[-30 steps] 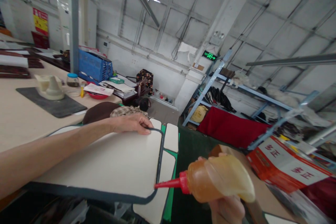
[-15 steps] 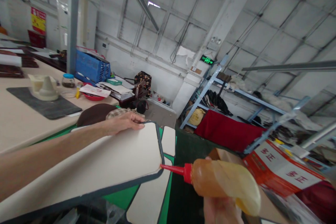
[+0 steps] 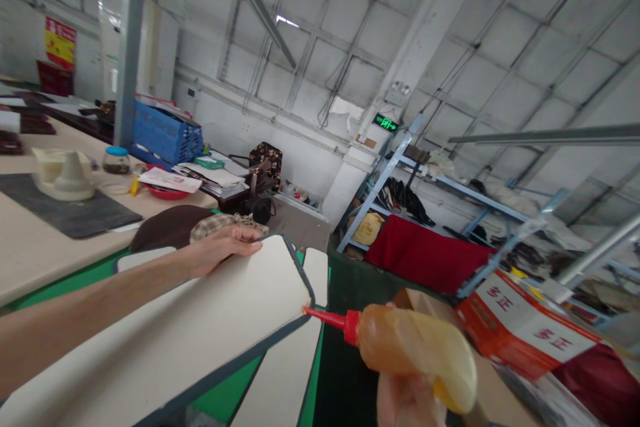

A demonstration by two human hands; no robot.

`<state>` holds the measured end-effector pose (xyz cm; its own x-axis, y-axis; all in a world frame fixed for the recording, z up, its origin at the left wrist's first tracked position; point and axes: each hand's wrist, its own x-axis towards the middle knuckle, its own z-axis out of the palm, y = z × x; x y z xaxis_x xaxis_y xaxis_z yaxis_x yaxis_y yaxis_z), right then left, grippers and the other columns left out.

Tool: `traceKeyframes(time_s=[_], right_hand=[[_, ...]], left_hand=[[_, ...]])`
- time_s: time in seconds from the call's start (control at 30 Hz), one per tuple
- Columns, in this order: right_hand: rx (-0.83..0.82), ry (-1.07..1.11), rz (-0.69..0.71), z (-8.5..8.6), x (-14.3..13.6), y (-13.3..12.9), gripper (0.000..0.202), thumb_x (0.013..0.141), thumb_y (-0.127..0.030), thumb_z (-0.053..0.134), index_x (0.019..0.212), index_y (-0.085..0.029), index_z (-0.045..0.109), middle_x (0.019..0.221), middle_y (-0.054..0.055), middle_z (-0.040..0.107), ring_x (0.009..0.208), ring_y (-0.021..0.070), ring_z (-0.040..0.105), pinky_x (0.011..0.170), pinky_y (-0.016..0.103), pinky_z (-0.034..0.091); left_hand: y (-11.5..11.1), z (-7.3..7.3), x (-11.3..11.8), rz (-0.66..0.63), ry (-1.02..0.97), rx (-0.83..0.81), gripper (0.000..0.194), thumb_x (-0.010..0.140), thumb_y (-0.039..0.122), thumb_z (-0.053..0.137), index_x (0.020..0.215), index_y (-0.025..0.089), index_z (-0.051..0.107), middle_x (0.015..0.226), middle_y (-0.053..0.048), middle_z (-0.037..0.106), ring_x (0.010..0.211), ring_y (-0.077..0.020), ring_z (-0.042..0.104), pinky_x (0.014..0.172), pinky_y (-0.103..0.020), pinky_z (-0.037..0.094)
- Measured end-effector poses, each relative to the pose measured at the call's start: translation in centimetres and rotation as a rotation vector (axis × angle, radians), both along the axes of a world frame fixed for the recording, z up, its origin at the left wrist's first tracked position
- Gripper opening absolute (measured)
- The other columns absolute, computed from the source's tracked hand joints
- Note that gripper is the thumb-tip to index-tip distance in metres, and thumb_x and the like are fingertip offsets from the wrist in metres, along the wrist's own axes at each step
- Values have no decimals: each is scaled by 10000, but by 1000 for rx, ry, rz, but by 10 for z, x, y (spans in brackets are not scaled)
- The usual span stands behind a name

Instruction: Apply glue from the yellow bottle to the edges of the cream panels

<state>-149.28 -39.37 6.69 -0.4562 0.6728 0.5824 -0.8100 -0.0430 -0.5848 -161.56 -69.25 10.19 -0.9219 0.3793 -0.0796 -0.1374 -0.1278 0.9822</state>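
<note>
My left hand [image 3: 227, 248] grips the far edge of a long cream panel [image 3: 215, 323] with a dark border, fingers over the edge and thumb on its face. The panel is held tilted. In my right hand [image 3: 407, 397] is a squeeze bottle [image 3: 415, 350] of amber glue-like liquid, lying nearly level. Its red pointed nozzle [image 3: 325, 317] touches the panel's right end, near the rounded corner. More cream panels [image 3: 285, 373] lie underneath on a green surface [image 3: 233, 390]. The fingers of my right hand are mostly hidden behind the bottle.
On the left, a beige table [image 3: 30, 253] carries a black mat [image 3: 107, 213], a glue pot [image 3: 73, 177], a jar [image 3: 116, 160] and a blue basket [image 3: 165, 133]. An orange-and-white carton [image 3: 525, 327] stands at right, before a blue metal shelf [image 3: 373, 183].
The nozzle tip has shifted slightly along the panel's end, up toward the far side. The panel has tilted a little. My view has turned slightly; both hands keep their holds.
</note>
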Motion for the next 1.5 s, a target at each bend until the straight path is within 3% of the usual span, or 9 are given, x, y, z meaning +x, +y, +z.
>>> traceKeyframes(time_s=[0.13,0.3,0.47,0.63,0.9,1.1,1.27,1.5], right_hand=[[-95,38,-119,-3,-4,-2,521,614,-496,893,1034,-246,714,932,52,774,967,333,734,643,389,658],[-70,37,16,5,-9,-4,663,572,-506,912,1145,-245,705,1166,45,740,1003,285,732,780,380,652],[-9,30,56,14,-16,-7,654,580,-525,911,1137,-246,710,1008,61,772,843,274,759,639,332,649],[-20,0,90,15,-21,-9,626,576,-510,916,1106,-242,717,846,58,769,745,280,756,541,305,622],[0,-71,140,4,-28,-10,554,630,-497,876,1088,-232,712,912,79,764,916,328,742,732,448,639],[50,-54,183,7,-31,-15,499,637,-510,872,1031,-243,720,944,78,754,942,329,724,703,443,638],[108,-63,226,0,-30,-18,510,716,-515,820,1129,-246,689,951,73,759,923,318,732,755,461,630],[18,-76,195,-11,-32,-20,474,683,-404,864,1102,-253,703,791,9,763,800,248,751,690,340,634]], left_hand=[[1,-10,-4,32,-2,43,593,477,534,937,806,152,625,707,-24,724,596,-161,653,553,-239,522],[2,-24,-10,53,1,90,611,516,562,923,830,160,588,723,-21,716,604,-162,654,551,-241,520],[1,-32,-12,61,-68,154,626,514,515,946,861,182,545,756,-14,719,657,-185,685,604,-277,558],[-1,-32,-11,70,-96,177,641,510,507,953,894,191,548,797,-20,733,692,-196,699,630,-289,567],[-11,-25,-6,103,-107,91,711,445,577,944,898,203,545,779,8,714,683,-186,683,627,-277,547],[-14,-21,-3,97,-88,32,729,442,606,925,890,185,533,743,16,698,659,-173,660,595,-265,518],[-15,-22,-8,91,-94,9,748,435,644,908,876,177,526,706,25,677,608,-150,625,563,-252,488],[-15,-26,-20,88,-110,24,728,417,616,929,816,186,498,674,27,671,611,-157,622,578,-272,493]])
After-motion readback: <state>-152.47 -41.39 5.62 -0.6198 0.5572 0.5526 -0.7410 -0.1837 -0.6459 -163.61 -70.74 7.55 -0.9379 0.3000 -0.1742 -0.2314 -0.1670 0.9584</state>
